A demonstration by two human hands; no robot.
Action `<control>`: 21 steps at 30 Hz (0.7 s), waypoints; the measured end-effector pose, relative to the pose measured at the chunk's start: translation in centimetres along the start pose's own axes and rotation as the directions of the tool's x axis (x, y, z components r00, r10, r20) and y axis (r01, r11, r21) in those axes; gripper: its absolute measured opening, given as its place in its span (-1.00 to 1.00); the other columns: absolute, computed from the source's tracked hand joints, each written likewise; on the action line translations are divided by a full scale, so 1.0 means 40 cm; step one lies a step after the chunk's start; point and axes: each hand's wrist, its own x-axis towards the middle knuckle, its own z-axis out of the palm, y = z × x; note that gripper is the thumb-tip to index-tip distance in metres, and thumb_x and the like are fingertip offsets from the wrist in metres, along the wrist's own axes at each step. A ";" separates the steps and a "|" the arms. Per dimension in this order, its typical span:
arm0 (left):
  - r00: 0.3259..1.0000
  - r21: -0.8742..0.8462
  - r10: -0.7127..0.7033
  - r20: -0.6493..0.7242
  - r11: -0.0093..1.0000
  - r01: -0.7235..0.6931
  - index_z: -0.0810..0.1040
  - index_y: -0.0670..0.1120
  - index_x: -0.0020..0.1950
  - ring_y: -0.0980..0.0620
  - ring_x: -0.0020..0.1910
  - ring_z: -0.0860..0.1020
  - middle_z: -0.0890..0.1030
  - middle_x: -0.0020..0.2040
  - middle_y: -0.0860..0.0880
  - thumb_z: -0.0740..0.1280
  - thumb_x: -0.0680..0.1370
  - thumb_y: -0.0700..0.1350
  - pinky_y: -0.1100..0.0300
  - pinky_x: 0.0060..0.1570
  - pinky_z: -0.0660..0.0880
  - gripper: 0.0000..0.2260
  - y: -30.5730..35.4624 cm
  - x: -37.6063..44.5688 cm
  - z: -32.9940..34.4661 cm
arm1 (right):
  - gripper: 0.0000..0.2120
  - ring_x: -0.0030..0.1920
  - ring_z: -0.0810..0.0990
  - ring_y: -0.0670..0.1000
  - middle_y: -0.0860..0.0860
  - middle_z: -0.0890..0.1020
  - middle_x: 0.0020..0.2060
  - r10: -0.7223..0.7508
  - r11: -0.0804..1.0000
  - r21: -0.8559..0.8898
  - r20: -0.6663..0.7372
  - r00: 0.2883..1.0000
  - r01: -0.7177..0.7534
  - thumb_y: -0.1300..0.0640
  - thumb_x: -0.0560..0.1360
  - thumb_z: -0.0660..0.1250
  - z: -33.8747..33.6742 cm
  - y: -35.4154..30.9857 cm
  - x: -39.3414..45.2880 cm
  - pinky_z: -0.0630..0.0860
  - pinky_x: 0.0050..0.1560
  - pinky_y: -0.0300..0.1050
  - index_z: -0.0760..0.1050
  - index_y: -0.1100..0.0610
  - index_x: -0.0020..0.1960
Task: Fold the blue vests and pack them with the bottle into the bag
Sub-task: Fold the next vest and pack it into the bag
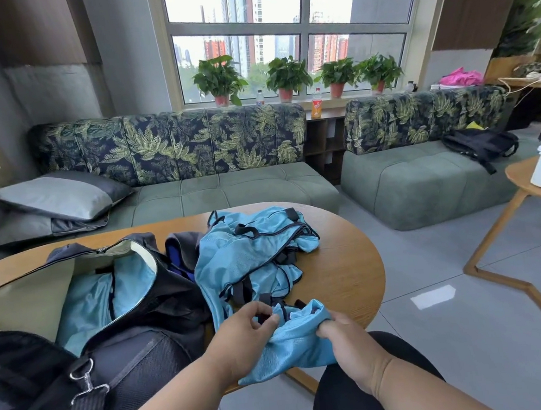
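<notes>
A heap of light blue mesh vests [251, 256] with black trim lies on the round wooden table [345, 270]. One blue vest [295, 341] hangs over the table's near edge; my left hand [245, 333] pinches its black strap and my right hand [344, 333] grips its right side. The black duffel bag [137, 343] lies open at the left, and a folded blue vest [106, 300] lies inside it. A dark blue object [181, 256] shows between the bag and the heap; I cannot tell whether it is the bottle.
A green sofa [228, 192] with leaf-print backs and grey pillows [57, 199] stands behind the table. A black backpack [481, 145] lies on the right seat. Another wooden table [525, 187] with a white box is at the right. My dark-clad knee [363, 391] is below the table edge.
</notes>
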 end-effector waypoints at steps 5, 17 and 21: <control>1.000 0.023 0.005 -0.025 1.000 -0.004 0.49 0.19 0.08 0.15 -0.42 0.46 0.57 -0.33 0.07 0.43 0.59 0.01 0.20 -0.31 0.47 -0.85 -0.006 0.006 -0.003 | -0.57 0.17 0.70 -0.05 -0.05 0.76 0.10 0.009 0.999 -0.033 -0.003 1.000 -0.009 0.31 0.63 0.13 -0.001 0.008 0.007 0.58 0.15 -0.19 0.70 0.02 0.22; 0.984 0.457 0.168 -0.064 0.881 -0.121 0.48 0.10 0.08 0.07 -0.11 0.55 0.61 -0.08 0.12 0.24 0.68 0.19 0.08 -0.09 0.51 -0.82 0.055 0.008 -0.049 | -0.59 -0.19 0.70 -0.19 -0.14 0.76 -0.21 -0.003 1.000 -0.031 -0.057 0.998 0.001 0.32 0.64 0.13 -0.012 0.005 0.021 0.50 -0.15 -0.26 0.71 0.00 -0.04; 0.979 0.455 0.137 -0.148 0.889 -0.056 0.47 0.11 -0.06 0.12 -0.24 0.53 0.61 -0.21 0.07 0.18 0.67 0.32 0.13 -0.31 0.39 -0.68 0.073 0.036 -0.064 | -0.70 -0.17 0.64 -0.08 -0.07 0.72 -0.24 0.047 0.999 -0.021 -0.103 0.994 -0.049 0.23 0.65 0.17 -0.007 0.008 0.023 0.49 -0.10 -0.14 0.66 0.06 -0.05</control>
